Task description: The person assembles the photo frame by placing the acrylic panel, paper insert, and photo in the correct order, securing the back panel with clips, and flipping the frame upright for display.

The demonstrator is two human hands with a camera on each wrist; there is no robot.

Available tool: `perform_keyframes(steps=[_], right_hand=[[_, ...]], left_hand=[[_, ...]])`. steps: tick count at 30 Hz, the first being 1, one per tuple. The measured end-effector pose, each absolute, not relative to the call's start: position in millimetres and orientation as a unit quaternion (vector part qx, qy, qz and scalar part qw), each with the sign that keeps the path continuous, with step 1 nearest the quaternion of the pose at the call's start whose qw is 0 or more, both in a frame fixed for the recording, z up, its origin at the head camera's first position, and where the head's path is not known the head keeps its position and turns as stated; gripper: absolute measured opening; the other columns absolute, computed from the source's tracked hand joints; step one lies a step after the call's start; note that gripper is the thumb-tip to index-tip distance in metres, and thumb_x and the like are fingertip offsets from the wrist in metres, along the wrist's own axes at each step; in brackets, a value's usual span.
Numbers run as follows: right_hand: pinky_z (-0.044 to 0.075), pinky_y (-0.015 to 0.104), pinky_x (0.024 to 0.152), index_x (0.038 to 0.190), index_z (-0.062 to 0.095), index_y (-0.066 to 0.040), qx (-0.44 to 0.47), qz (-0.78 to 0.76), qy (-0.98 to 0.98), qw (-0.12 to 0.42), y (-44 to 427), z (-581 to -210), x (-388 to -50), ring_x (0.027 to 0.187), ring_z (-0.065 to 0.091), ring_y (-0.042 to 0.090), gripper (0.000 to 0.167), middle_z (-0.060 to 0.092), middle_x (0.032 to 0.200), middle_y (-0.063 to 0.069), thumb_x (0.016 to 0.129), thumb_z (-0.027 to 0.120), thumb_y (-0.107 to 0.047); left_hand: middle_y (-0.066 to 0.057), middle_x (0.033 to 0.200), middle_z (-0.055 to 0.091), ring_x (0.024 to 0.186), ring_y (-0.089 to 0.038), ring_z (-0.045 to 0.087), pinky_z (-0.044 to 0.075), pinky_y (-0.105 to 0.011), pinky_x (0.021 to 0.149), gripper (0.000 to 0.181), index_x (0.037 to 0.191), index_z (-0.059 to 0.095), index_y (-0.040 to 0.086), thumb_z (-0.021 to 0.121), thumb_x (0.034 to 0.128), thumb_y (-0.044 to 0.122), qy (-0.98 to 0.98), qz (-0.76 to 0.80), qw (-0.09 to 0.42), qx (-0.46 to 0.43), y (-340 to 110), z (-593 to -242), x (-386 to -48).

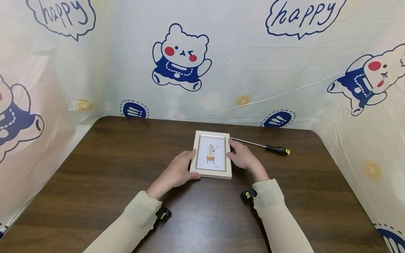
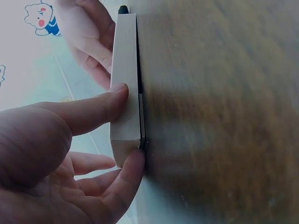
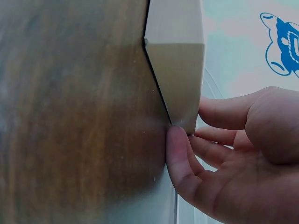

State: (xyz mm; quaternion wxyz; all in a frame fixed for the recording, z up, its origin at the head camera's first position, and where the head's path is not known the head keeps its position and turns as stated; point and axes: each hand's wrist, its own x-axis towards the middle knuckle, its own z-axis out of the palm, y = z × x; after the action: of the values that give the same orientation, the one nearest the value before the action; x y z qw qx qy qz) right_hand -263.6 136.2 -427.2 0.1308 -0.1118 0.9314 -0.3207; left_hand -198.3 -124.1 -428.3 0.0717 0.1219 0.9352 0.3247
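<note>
A pale wooden picture frame lies face up on the brown table, holding a print of a potted plant. My left hand grips its near left corner; in the left wrist view the thumb presses the near side and a fingertip is at the bottom edge. On the opposite side, my right hand grips the right edge. The right wrist view shows that thumb at the front face and a finger by the lower back edge. A dark gap beneath the frame appears in the left wrist view.
A screwdriver with a black and yellow handle lies right of the frame, its shaft pointing toward the frame's upper right side. The wooden table meets a printed curtain at its back and sides.
</note>
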Motion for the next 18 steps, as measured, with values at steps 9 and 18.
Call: perform_keyframes(steps=[9,18], right_hand=[[0.042,0.054,0.119,0.166,0.027,0.000,-0.113,-0.322,0.931,0.129,137,-428,-264,0.141,0.052,0.036,0.064,0.033,0.170,0.021,0.110,0.054,-0.016],[0.030,0.057,0.126,0.166,0.028,0.002,-0.118,-0.350,0.920,0.131,145,-413,-259,0.156,0.033,0.040,0.061,0.028,0.172,0.021,0.112,0.049,-0.019]], left_hand=[[-0.024,0.156,0.049,0.134,-0.037,0.056,0.048,-0.050,0.112,0.101,0.164,0.036,0.000,0.094,0.0834,0.021,0.932,0.328,0.086,0.131,-128,-427,-201],[-0.023,0.157,0.049,0.123,-0.036,0.065,0.054,-0.052,0.105,0.096,0.167,0.028,0.004,0.084,0.0936,0.030,0.930,0.324,0.088,0.149,-152,-417,-210]])
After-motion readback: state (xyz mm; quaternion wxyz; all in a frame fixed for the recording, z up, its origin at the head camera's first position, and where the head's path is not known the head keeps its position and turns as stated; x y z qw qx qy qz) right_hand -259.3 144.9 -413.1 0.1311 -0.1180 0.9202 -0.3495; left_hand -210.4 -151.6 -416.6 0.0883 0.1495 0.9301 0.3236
